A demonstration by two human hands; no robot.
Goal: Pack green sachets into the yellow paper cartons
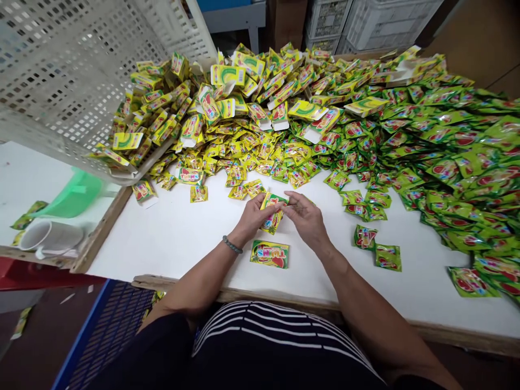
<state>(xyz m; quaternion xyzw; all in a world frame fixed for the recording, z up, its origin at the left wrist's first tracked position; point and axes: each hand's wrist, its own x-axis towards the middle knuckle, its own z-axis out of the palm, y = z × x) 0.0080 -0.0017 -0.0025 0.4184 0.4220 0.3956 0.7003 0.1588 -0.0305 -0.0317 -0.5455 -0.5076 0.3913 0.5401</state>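
White work table (182,233) with a wooden edge fills the middle of the frame, and behind it, at the top right, some pale plastic crates (385,27) are standing. At the centre, the person's left hand (252,215) is gripping a small printed box (270,222), with the thumb laid across its face. The right hand (307,221) has its fingers bent and its fingertips touching the upper right side of the same box (whether they pinch it firmly cannot be told). This box lies between the two hands, its long axis running nearly up and down the frame, leaning a little to the right at the top.

Just below the hands, between the forearms, a second box (269,254) lies flat on the table; its long axis goes from left to right, and the left hand is the nearer one.

At the upper left, a white perforated crate (77,100) is tilted, and many yellow boxes (227,76) are heaped at its mouth and along the top of the table. Below them lie yellow packets (235,162), while green packets (459,162) make a large heap at the right. At the lower left, a blue crate (108,319) contains some yellow-green pieces, only partly visible. At the left edge, a white cup (52,237) lies on its side near a green plastic piece (79,195).
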